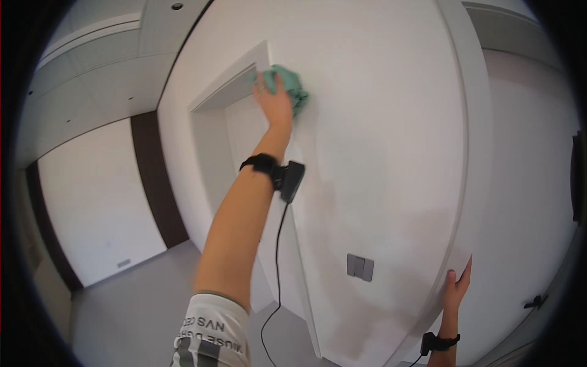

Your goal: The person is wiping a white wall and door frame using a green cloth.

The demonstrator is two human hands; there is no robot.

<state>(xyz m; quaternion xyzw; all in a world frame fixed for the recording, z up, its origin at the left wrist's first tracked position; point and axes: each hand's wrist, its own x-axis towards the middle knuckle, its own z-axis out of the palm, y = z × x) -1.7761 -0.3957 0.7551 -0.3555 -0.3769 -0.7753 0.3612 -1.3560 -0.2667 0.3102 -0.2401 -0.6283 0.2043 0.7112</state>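
Note:
My left hand is raised high, its fingers spread over a crumpled green cloth pressed to the upper corner of a white door frame and the wall beside it. A black strap with a small cabled device sits on that wrist. Low at the right, my right hand rests against the edge of another white frame, thumb apart from the fingers, with nothing seen in it. That wrist also bears a black strapped device.
A grey switch plate is on the white wall between the two frames. Black cables hang from both wrist devices. A black door handle shows at the far right. Grey floor and a dark brown panel lie to the left.

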